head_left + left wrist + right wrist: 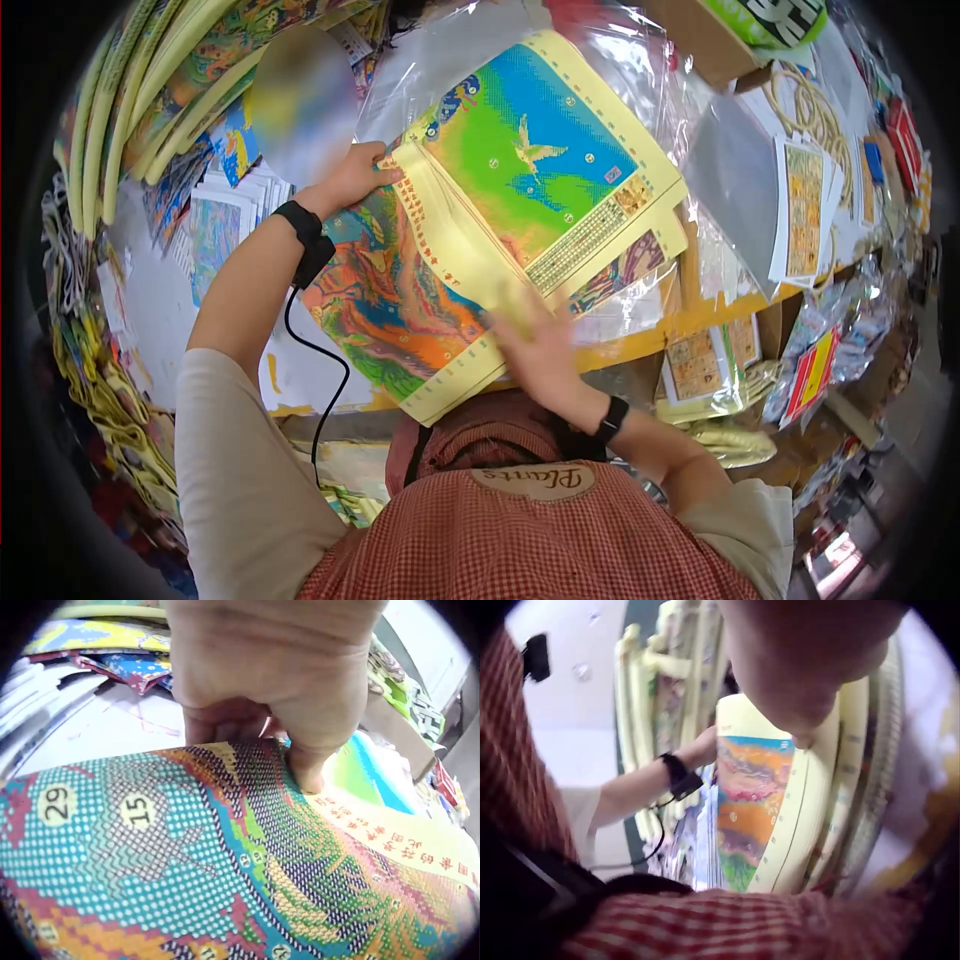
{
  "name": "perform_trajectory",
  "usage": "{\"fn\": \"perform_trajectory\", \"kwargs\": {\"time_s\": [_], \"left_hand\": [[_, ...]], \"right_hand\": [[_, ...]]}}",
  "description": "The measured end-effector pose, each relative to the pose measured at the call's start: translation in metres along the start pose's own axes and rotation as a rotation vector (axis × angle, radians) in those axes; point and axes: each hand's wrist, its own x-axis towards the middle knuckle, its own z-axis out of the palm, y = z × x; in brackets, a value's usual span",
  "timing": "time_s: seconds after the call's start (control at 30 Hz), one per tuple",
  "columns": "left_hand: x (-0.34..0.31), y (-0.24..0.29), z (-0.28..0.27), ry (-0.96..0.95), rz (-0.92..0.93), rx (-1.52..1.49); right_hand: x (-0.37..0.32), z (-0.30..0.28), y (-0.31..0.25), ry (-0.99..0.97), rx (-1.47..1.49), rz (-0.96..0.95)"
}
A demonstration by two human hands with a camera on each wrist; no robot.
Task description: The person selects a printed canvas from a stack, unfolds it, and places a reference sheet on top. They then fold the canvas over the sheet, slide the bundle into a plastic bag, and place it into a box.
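An orange, teal and green printed canvas [390, 300] with a yellow border lies on a stack in front of me. My left hand [352, 178] pinches its far corner, thumb and curled fingers closed over the edge [277, 682]. The dotted print with numbers 29 and 15 fills the left wrist view [187, 855]. A green and blue canvas [530, 150] with a bird lies over it to the right. My right hand [535, 350] rests flat and blurred on the yellow border near me, seen close up in the right wrist view [802, 667] above the orange canvas [750, 802].
Clear plastic sleeves [730, 170] and a pile of small printed sheets [805, 210] lie to the right. Rolled yellow-edged canvases [150, 90] crowd the upper left, over white papers [215, 230]. A cardboard box [700, 30] stands at the back. The yellow table edge [640, 340] runs close by.
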Motion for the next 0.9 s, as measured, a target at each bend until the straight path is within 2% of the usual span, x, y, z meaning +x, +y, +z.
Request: {"fn": "perform_trajectory", "kwargs": {"time_s": [0.03, 0.1, 0.13, 0.17, 0.27, 0.33, 0.43, 0.5, 0.57, 0.67, 0.77, 0.9], "left_hand": [[-0.002, 0.001, 0.003, 0.000, -0.024, -0.011], [-0.006, 0.001, 0.014, 0.080, -0.070, -0.057], [-0.010, 0.002, 0.017, 0.122, -0.095, -0.078], [-0.019, 0.014, 0.018, 0.121, -0.206, -0.129], [-0.054, -0.001, 0.071, 0.693, -0.036, -0.100], [-0.110, 0.028, 0.085, 0.790, -0.149, 0.062], [-0.177, 0.058, 0.122, 0.623, -0.183, 0.220], [-0.181, 0.056, 0.156, 0.585, -0.234, 0.244], [-0.180, 0.059, 0.154, 0.633, -0.241, 0.182], [-0.179, 0.059, 0.159, 0.655, -0.255, 0.120], [-0.179, 0.052, 0.166, 0.688, -0.239, 0.087], [-0.184, 0.046, 0.169, 0.652, -0.190, 0.038]], "right_hand": [[0.013, 0.006, 0.001, -0.022, 0.003, -0.280], [0.044, 0.009, -0.017, -0.099, 0.055, -0.431], [0.062, 0.013, -0.023, -0.105, 0.114, -0.422], [0.083, 0.017, -0.028, -0.109, 0.171, -0.415], [0.102, 0.038, -0.016, -0.104, 0.269, -0.385], [0.099, 0.053, -0.008, -0.103, 0.267, -0.370], [0.094, 0.065, -0.009, -0.138, 0.201, -0.368], [0.088, 0.050, -0.018, -0.301, 0.201, -0.304], [0.095, 0.032, -0.033, -0.485, 0.195, -0.201], [0.125, 0.040, -0.047, -0.169, 0.150, -0.149], [0.176, 0.074, -0.063, -0.056, 0.089, -0.120], [0.185, 0.086, -0.079, 0.099, 0.024, -0.063]]}}
